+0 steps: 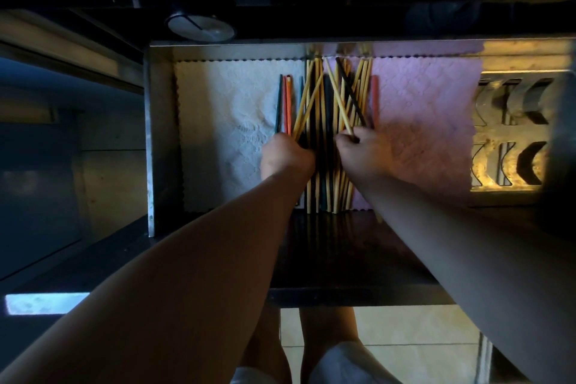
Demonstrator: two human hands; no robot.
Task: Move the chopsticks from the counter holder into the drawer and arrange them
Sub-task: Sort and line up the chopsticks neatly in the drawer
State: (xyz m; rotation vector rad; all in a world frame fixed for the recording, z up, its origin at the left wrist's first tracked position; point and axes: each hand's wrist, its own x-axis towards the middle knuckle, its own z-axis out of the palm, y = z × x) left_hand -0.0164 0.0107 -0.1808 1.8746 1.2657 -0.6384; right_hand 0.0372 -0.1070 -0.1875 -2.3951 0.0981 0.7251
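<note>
1. The long, thin chopsticks, mostly pale yellow wood with a few black, teal and orange ones, lie in the middle of the open stainless-steel drawer. They run front to back. Several cross in loose fans, so I judge the arranging only part done.
2. The left hand has its fingers curled round the near ends of a few yellow sticks. These splay out from the grip, probably gathered so that they can be swung parallel.
3. The right hand pinches a yellow stick and a slanting black one between closed fingers. It seems to be lifting them clear of the pile; how many it holds I cannot tell.
4. The teal and orange sticks at the left edge of the pile and one orange stick at the right already lie straight, apart from the tangle.
5. Under the sticks are two embossed, scallop-edged liners, a white liner on the left and a pink liner on the right. They meet beneath the pile and likely cushion the smooth sticks against the metal.
6. On the right of the drawer is a shiny metal rack with crescent cut-outs.
7. A round pale dish-like object stands on the dark bench behind the drawer; what it is I cannot tell.
</note>
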